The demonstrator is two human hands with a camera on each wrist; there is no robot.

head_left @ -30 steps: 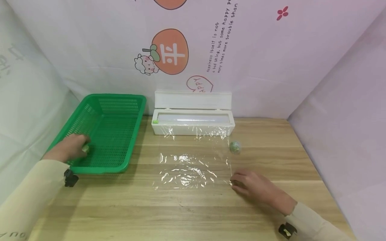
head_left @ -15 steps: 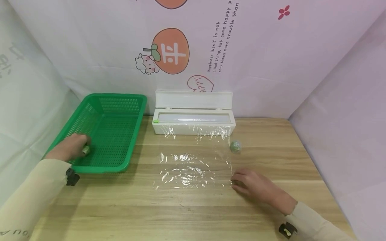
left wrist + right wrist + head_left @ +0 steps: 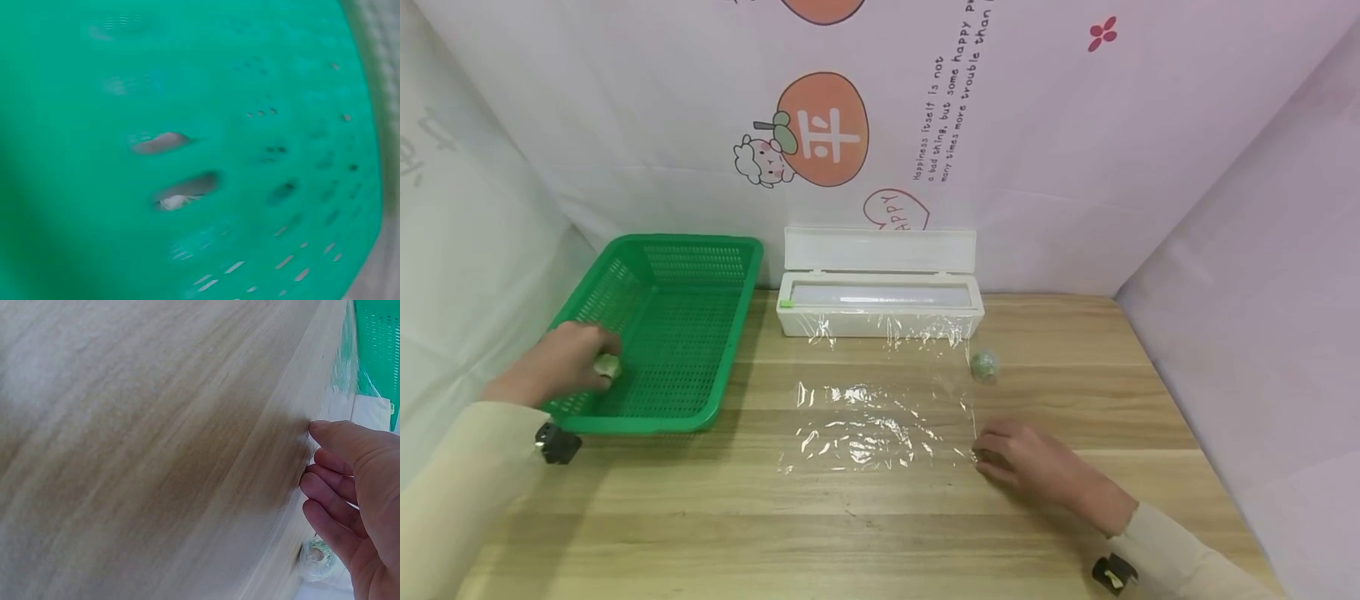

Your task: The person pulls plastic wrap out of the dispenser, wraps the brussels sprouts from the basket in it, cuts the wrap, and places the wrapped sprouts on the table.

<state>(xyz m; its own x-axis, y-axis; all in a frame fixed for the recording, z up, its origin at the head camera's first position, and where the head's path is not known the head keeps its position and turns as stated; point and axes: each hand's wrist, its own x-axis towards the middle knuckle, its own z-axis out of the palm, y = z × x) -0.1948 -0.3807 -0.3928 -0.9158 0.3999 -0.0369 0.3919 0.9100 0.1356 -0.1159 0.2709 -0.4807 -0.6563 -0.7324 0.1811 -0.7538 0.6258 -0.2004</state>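
Note:
My left hand (image 3: 561, 362) reaches over the near left rim of the green basket (image 3: 718, 392) and grips a small, pale green, roundish vegetable (image 3: 607, 367). In the left wrist view the basket wall (image 3: 300, 56) fills most of the picture, and parts of the hand show only through its slots. At the near right corner of a sheet of cling film (image 3: 861, 425), my right hand (image 3: 1037, 467) rests its fingertips on the table. In the right wrist view the thumb and loosely bent fingers (image 3: 331, 512) stand apart, with no visible pinch on the film.
The white cling film box (image 3: 880, 321) stands at the back wall with its lid up, and the film runs from it over the table (image 3: 850, 542). A small green ball wrapped in film (image 3: 985, 367) lies to the right of the sheet.
My left hand has shifted slightly left within the basket with the vegetable, which shows more now. The right hand, the film and the wrapped ball have stayed put.

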